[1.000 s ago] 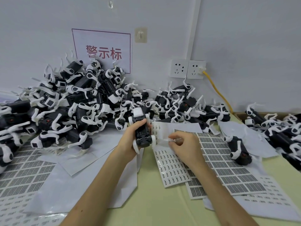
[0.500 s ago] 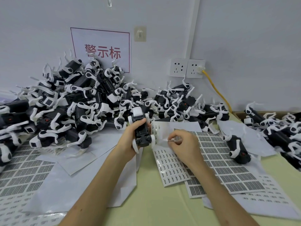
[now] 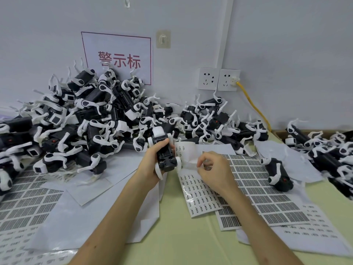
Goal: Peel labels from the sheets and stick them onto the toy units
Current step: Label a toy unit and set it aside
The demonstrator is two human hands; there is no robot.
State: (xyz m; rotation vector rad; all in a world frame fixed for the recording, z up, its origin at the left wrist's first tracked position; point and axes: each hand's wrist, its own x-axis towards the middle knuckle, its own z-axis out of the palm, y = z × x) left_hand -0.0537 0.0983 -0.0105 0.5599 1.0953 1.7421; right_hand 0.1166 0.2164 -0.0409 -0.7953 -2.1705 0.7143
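Standing at the head view, I see the left hand (image 3: 150,166) still wrapped round the black-and-white toy unit (image 3: 164,155), held just above the worktop (image 3: 183,236), hardly moved from a moment ago. The right hand (image 3: 216,172) has drawn its fingers in a little and pinches the lifted, curled edge of the label sheet (image 3: 198,194), just beside the toy. The pile of toy units (image 3: 95,121) behind lies unchanged.

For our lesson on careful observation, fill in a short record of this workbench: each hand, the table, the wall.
Left hand: grips a black-and-white toy unit
Right hand: pinches a label on the curled label sheet
Table: heap of toy units at the left, printed sheets spread around
Wall: red-lettered sign, two sockets, yellow cable
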